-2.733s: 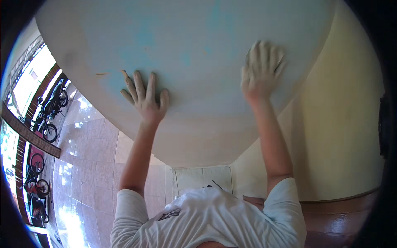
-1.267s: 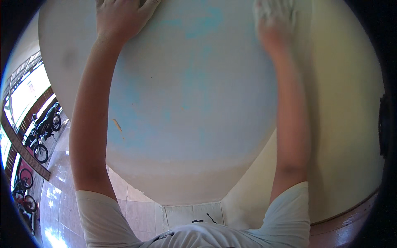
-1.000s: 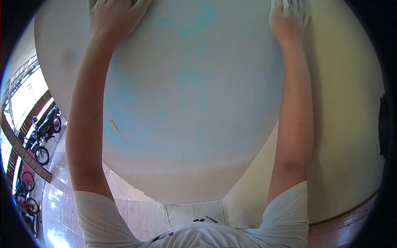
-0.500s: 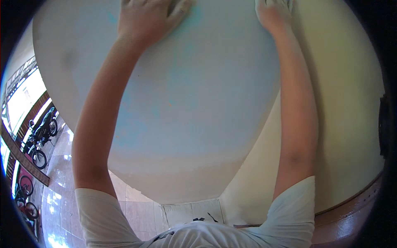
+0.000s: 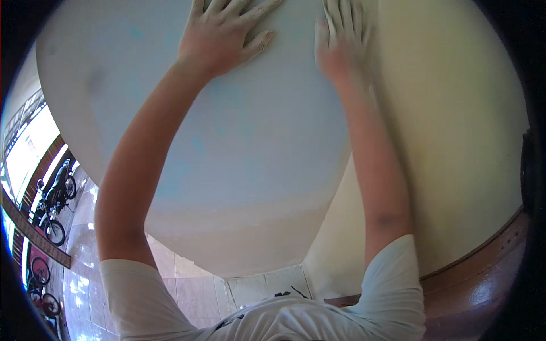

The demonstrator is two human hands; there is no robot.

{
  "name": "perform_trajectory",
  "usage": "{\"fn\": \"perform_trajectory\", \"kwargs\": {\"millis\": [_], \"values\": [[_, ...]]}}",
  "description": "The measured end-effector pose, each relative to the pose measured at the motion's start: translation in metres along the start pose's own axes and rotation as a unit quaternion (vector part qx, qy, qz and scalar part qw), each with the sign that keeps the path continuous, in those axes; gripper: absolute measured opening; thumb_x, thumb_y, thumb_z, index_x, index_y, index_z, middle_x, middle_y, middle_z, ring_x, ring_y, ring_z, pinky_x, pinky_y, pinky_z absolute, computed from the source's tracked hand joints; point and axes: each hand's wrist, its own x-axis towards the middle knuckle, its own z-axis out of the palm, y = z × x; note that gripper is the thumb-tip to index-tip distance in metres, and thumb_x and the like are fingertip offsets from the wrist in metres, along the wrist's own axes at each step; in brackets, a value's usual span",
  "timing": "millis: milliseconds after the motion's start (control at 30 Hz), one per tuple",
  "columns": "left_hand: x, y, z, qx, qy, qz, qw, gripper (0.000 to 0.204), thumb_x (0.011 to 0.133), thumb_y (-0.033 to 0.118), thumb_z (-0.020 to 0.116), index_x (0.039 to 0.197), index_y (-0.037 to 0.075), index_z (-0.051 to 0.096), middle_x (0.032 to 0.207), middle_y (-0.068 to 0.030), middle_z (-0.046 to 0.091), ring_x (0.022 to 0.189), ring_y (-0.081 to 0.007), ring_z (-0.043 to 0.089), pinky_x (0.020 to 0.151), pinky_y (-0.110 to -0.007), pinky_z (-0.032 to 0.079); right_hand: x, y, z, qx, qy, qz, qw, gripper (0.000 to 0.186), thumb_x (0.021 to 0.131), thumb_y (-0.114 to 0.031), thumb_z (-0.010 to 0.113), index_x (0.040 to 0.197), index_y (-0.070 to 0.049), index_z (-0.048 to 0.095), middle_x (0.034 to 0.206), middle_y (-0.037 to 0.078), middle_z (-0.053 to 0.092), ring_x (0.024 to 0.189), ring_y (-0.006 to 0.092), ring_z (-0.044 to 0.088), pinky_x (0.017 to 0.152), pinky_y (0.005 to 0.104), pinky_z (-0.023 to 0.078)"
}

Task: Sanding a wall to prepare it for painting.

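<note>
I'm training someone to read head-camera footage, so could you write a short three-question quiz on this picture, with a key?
1. Which hand is nearer the yellow wall?
2. True or false: the left hand is clenched in a fist.
3. Multiple choice: the faint patches on the grey wall are
A) red
B) blue
C) black

Key:
1. The right hand.
2. False: it is spread open.
3. B
</note>
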Motion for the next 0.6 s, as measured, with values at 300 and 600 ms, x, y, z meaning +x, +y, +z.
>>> {"fn": "perform_trajectory", "kwargs": {"millis": [300,600], "values": [[0.068,0.029,-0.030,0.240,-0.287,-0.186,0.908,0.062,0.099,0.050,0.040,0.154,0.025,0.026,0.162,-0.0067,0.017,0.150,-0.0300,0.011,0.121,-0.053,0.006,0.046,-0.010,-0.035,0.006,-0.134,0.046,0.990,0.056,0.104,-0.032,0.031,0.155,-0.012,0.022,0.162,0.009,0.018,0.150,0.0311,0.012,0.122,0.0475,0.004],[0.070,0.041,-0.026,0.228,-0.317,-0.194,0.900,0.061,0.100,0.049,0.038,0.155,0.026,0.024,0.162,-0.0060,0.015,0.150,-0.0304,0.010,0.121,-0.053,0.005,-0.306,0.003,-0.033,0.041,-0.137,0.033,0.989,0.052,0.093,-0.033,0.044,0.136,-0.006,0.054,0.144,0.017,0.047,0.140,0.0453,0.030,0.113,0.0664,0.015]]}}
